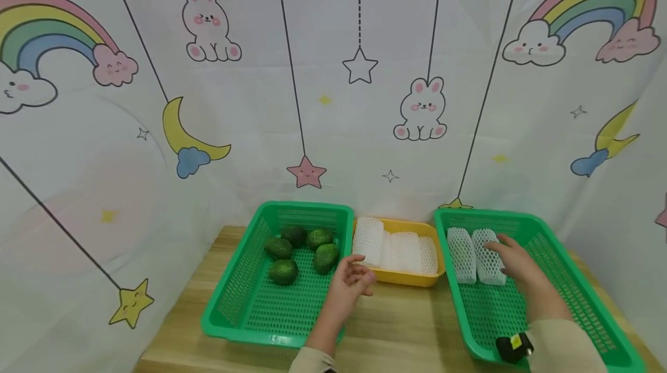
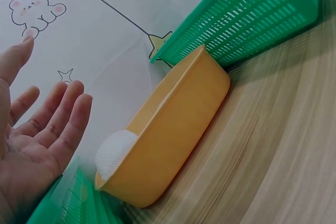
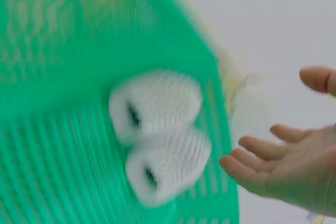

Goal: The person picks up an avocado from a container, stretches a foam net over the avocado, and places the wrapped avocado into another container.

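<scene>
My left hand (image 1: 349, 287) hovers between the left green basket (image 1: 216, 309) and the yellow bin (image 1: 411, 278), its fingers loosely bent and holding nothing. In the left wrist view the palm of the left hand (image 2: 39, 148) faces up beside the bin. White foam net sleeves (image 1: 369, 241) lie in that bin. Over the right green basket (image 1: 471, 332) is my right hand (image 1: 518, 263), fingers spread and empty. Just beside its fingertips lie two foam-sleeved fruits (image 1: 461, 256), side by side. The right wrist view, blurred, shows dark ends inside the sleeves (image 3: 168, 169).
Several dark green avocados (image 1: 283, 272) sit loose in the left basket. All the containers stand on a wooden table (image 1: 396, 326), in front of a white printed cloth (image 1: 359, 130). A small black device (image 1: 513, 347) sits at the right sleeve cuff.
</scene>
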Available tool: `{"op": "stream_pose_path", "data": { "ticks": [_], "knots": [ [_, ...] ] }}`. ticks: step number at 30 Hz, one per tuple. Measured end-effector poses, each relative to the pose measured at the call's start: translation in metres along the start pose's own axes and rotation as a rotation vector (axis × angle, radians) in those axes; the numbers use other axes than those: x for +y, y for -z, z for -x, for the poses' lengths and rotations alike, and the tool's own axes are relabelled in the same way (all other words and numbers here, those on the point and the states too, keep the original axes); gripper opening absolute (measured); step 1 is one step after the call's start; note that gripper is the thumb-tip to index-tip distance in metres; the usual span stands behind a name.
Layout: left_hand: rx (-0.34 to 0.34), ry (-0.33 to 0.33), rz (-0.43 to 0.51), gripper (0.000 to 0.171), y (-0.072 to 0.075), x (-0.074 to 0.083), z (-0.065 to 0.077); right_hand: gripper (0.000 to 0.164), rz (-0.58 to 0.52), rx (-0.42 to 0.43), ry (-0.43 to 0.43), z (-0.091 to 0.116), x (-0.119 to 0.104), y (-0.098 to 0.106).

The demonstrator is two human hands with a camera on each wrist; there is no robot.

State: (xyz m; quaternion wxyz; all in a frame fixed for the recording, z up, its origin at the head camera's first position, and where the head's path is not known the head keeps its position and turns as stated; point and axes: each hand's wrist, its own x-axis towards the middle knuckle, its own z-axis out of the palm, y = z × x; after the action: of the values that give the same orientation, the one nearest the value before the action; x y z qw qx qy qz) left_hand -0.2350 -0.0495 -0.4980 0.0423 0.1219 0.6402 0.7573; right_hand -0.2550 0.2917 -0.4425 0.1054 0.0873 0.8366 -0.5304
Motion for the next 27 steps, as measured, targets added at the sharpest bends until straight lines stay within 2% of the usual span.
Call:
{"op": "stream_pose_path", "data": {
  "ticks": [3, 6, 9, 11, 13, 15, 17, 19, 22, 25, 27],
  "knots": [
    [0.009, -0.010, -0.011, 0.044, 0.004, 0.000, 0.000, 0.070, 0.010, 0.017, 0.047, 0.015, -0.009, -0.035],
    [0.017, -0.010, -0.022, 0.038, 0.003, 0.005, 0.001, 0.066, 0.105, 0.041, 0.060, 0.023, -0.006, -0.069],
    [0.015, -0.009, -0.053, 0.036, 0.002, 0.028, -0.001, 0.062, 0.225, 0.087, 0.052, 0.025, 0.002, -0.093],
    [0.013, -0.020, -0.116, 0.037, 0.007, 0.055, -0.005, 0.061, 0.295, 0.123, 0.050, 0.025, 0.006, -0.102],
    [0.016, -0.046, -0.206, 0.039, 0.021, 0.085, -0.015, 0.060, 0.332, 0.150, 0.038, 0.026, 0.007, -0.108],
    [0.031, -0.054, -0.319, 0.040, 0.042, 0.109, -0.029, 0.058, 0.346, 0.174, 0.026, 0.027, 0.007, -0.110],
    [0.053, -0.019, -0.448, 0.042, 0.068, 0.121, -0.043, 0.057, 0.352, 0.182, 0.015, 0.028, 0.006, -0.112],
    [0.067, 0.055, -0.578, 0.045, 0.093, 0.120, -0.055, 0.057, 0.355, 0.193, 0.016, 0.029, 0.007, -0.113],
    [0.054, 0.185, -0.731, 0.050, 0.122, 0.103, -0.063, 0.056, 0.364, 0.225, 0.032, 0.030, 0.010, -0.112],
    [0.017, 0.286, -0.825, 0.054, 0.140, 0.080, -0.062, 0.056, 0.390, 0.257, 0.047, 0.029, 0.013, -0.111],
    [-0.003, 0.328, -0.871, 0.053, 0.148, 0.068, -0.059, 0.056, 0.402, 0.261, 0.054, 0.028, 0.015, -0.111]
  ]
}}
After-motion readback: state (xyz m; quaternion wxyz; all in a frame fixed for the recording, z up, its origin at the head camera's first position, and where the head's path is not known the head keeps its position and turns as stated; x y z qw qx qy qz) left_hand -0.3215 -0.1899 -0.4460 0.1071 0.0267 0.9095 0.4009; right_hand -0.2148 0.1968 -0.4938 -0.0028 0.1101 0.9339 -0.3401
